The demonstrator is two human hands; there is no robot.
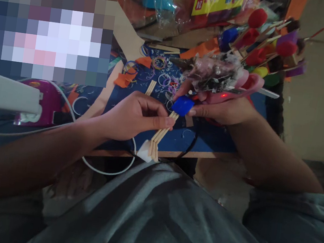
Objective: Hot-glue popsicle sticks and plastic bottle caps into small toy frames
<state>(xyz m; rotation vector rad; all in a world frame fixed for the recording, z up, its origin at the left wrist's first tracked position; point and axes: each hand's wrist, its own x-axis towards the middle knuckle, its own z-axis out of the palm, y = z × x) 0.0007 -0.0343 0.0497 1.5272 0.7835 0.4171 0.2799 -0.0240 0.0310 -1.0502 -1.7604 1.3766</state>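
A blue worktop [216, 140] spread beneath the left hand [134, 116] and right hand [226, 111]. Well beyond the fingers lay a clear plastic bag [177, 6]. A cluster of sticks with coloured caps [256, 54] stood beyond the right fingers. A pink glue gun [213, 72], wrapped in ragged film, sat just above the right fingers, its handle against that hand; whether they gripped it, I could not tell. Left thumb and forefinger were pinched narrow on pale sticks [164, 129] running toward the lap. The right fingers were drawn close on a blue piece [182, 105], which lay against the sticks' far end, just past the left fingertips. A white piece [145, 151] lay lapward of the left fingers, beside stick ends.
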